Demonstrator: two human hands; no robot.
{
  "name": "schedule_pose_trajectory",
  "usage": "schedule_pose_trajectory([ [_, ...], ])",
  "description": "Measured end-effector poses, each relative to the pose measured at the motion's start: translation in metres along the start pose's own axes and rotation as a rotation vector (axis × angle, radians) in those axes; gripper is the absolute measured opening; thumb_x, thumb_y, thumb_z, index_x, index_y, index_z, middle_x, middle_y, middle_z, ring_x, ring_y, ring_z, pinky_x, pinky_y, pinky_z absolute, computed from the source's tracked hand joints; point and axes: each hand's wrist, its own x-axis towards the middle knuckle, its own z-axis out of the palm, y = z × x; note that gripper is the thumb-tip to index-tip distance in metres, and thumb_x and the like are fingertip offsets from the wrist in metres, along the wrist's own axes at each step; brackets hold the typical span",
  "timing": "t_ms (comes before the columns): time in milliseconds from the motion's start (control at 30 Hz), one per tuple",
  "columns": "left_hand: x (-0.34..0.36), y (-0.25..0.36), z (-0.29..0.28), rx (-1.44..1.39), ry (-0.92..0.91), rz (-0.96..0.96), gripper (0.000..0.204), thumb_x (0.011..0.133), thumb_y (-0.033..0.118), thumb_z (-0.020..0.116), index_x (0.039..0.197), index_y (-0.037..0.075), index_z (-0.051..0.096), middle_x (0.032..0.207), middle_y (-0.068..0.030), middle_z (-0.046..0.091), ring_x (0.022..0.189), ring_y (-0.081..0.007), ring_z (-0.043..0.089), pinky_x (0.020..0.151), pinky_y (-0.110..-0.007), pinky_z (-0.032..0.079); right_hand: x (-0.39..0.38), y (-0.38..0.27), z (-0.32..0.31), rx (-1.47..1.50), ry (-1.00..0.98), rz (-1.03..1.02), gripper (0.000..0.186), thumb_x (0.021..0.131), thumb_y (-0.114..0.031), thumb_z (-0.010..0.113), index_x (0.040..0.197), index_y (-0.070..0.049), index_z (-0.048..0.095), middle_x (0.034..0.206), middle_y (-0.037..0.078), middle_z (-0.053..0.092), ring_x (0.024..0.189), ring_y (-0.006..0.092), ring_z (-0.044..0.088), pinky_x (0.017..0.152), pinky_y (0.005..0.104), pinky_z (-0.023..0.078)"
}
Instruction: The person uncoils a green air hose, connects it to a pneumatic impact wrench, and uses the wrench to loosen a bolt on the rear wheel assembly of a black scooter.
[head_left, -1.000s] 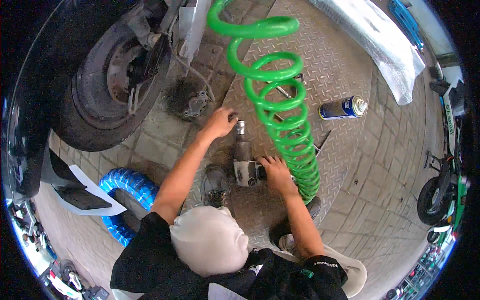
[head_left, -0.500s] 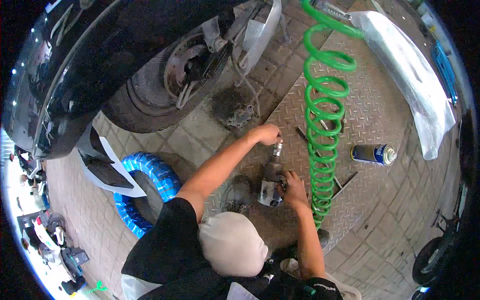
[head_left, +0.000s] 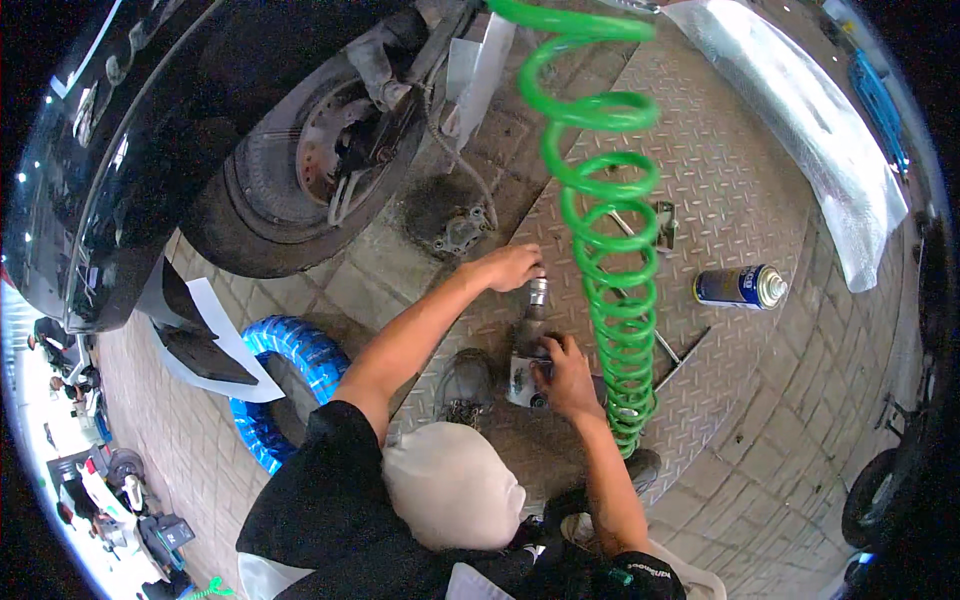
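Your right hand (head_left: 568,378) wraps the impact wrench (head_left: 526,372) — your left hand (head_left: 513,268) curls, hold unclear. The aerosol can (head_left: 738,287) hides its contents.

The ground is covered with grey-brown paving (head_left: 770,420), whose joints are bent into curves toward the rim of the view. Through the middle and far right, it is overlaid by a metal plate (head_left: 725,190), patterned with raised treads and dulled by brownish marks. Left of the plate, the paving is darkened by a stain (head_left: 412,215). At the far right, a silvery sheet (head_left: 810,140) is laid out, with a blue object (head_left: 878,110) seen beyond it. The left edge is flooded with white light (head_left: 50,435), where parked motorbikes (head_left: 115,495) are seen.
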Motion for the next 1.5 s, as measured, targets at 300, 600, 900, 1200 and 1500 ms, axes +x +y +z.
schedule_pose_trajectory([
  [300,-0.002,0.021,-0.006,0.166,0.128,-0.017,0.031,0.087,0.026,0.047,0.09,-0.003,0.056,0.096,-0.0164,0.052,0.093,-0.034,0.052,0.081,-0.042,0.042,-0.002,-0.012,0.007,-0.07,-0.045,-0.024,0.048,0.071,-0.014,0.064,0.114,-0.002,0.047,0.114,0.019,0.046,0.104,0.0374,0.047,0.088,0.0439,0.039],
  [600,0.038,0.042,-0.034,0.114,0.379,-0.129,0.017,0.079,0.012,0.052,0.09,0.0,0.057,0.091,-0.0199,0.056,0.082,-0.0369,0.056,0.073,-0.045,0.045,-0.004,0.008,0.015,0.129,-0.002,0.036,0.047,0.069,-0.013,0.065,0.112,-0.006,0.048,0.114,0.021,0.044,0.104,0.038,0.046,0.087,0.0425,0.04],
  [900,0.11,0.08,-0.037,-0.22,0.435,-0.096,0.046,0.085,0.037,0.048,0.098,-0.007,0.053,0.1,-0.0241,0.053,0.096,-0.0364,0.051,0.082,-0.043,0.04,-0.004,0.008,0.022,-0.076,0.03,0.062,0.044,0.071,-0.017,0.063,0.111,-0.003,0.049,0.106,0.023,0.043,0.095,0.0403,0.048,0.083,0.0435,0.041],
  [1200,0.002,0.055,-0.001,-0.947,0.87,-0.385,0.034,0.086,0.034,0.052,0.088,0.0,0.059,0.09,-0.0056,0.06,0.083,-0.0167,0.054,0.071,-0.032,0.041,0.02,0.02,0.03,0.209,0.07,0.2,0.036,0.076,-0.014,0.059,0.109,-0.002,0.05,0.111,0.022,0.048,0.105,0.0345,0.047,0.09,0.0378,0.038],
  [1500,-0.091,0.106,0.005,-0.562,1.098,-0.61,0.039,0.086,0.035,0.051,0.087,-0.004,0.055,0.08,-0.0117,0.06,0.076,-0.0245,0.055,0.072,-0.037,0.041,0.142,-0.04,0.006,0.7,0.367,-0.131,0.027,0.073,-0.007,0.063,0.097,0.0,0.054,0.087,0.013,0.059,0.072,0.0276,0.056,0.067,0.0328,0.045],
])
